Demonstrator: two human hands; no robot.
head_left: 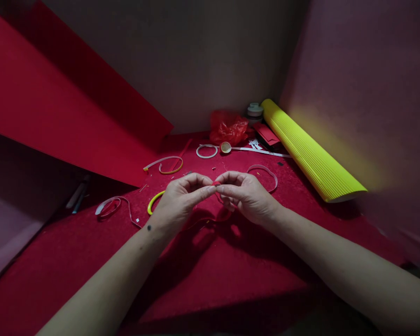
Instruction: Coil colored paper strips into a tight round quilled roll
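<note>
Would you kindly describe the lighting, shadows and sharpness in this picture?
Head view: dim overall, dark at the bottom right; left hand and right hand cast soft shadows on the table; yellow roll brightest, beside a yellowish glow on the wall; held red piece too small to make out.

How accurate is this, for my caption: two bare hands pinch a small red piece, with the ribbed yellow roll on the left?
One slip: the head view shows the ribbed yellow roll on the right. The left hand and right hand pinch the red piece.
</note>
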